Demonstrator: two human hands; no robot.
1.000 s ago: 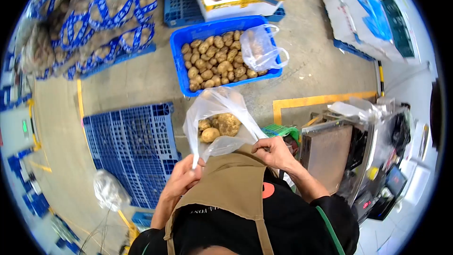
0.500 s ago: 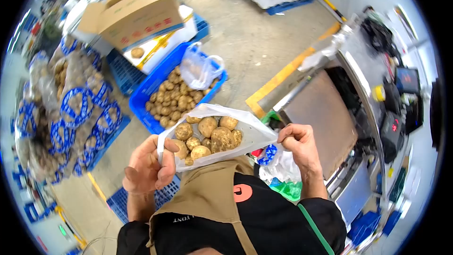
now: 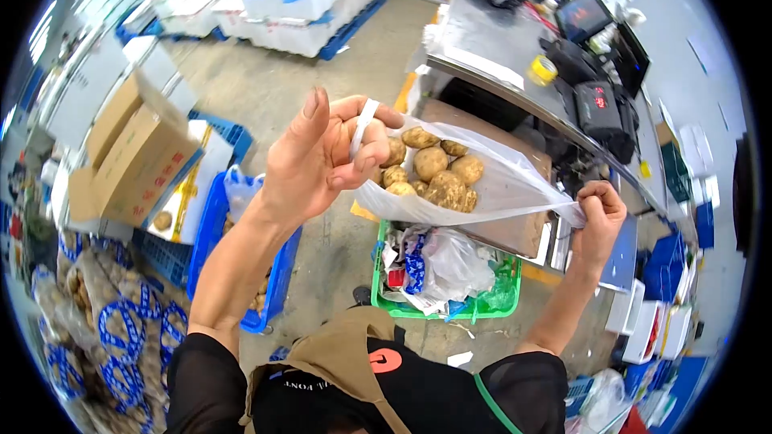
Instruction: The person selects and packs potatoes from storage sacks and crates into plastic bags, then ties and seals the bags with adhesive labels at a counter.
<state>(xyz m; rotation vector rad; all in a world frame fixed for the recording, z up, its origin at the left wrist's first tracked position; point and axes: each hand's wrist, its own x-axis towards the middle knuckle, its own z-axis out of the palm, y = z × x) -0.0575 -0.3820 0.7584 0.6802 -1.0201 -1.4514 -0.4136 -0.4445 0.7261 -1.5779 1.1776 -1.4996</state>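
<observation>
Two hands, one bag (image 3: 402, 207) of potatoes (image 3: 432, 163) stretched between them, mid-air in front of the body. I see the left hand (image 3: 314, 159) raised, thumb up and free, fingers loosely curled through the handle (image 3: 364, 124); right hand (image 3: 600, 215) lower, fingers pinched tightly on the opposite end.

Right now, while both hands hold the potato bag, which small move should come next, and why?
Probably ease the plastic bag forward and lower it onto the brown platform: its potatoes hang between the left hand, a white strap across its fingers, and the right hand, gripping the other end. The platform shows behind the bag; the green crate holds wrappings.
</observation>
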